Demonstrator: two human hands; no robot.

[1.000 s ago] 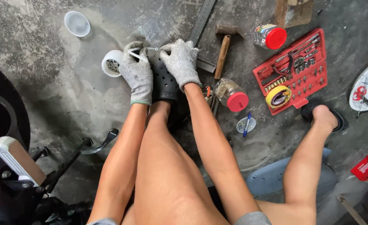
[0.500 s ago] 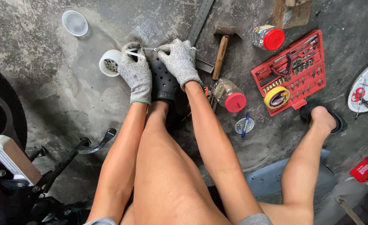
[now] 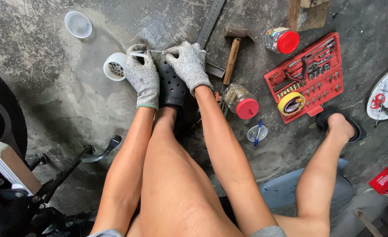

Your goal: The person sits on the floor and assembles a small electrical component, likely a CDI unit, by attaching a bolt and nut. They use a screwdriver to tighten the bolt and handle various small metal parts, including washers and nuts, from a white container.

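- The left hand [image 3: 143, 74], in a speckled grey knit glove, was curled shut around a thin white rod-shaped piece [image 3: 137, 53], pinching it near its left end.
- The right hand [image 3: 188, 63], in a matching glove, was closed on the right end of the same piece; what exactly its fingertips gripped could not be told.
- The thin piece lay level between the two hands, just above the toe of a black perforated clog [image 3: 173, 87] on the concrete floor [image 3: 62, 96].
- A white round plastic tub [image 3: 113, 66] holding small metal parts sat touching the left hand's outer side.
- A wooden-handled hammer [image 3: 232, 52] and a long steel ruler [image 3: 210, 19] lay just beside the right hand.
- A clear jar with a red lid [image 3: 243, 102] lay near the right forearm; a red socket-set case [image 3: 308, 74] sat well apart, to the right.
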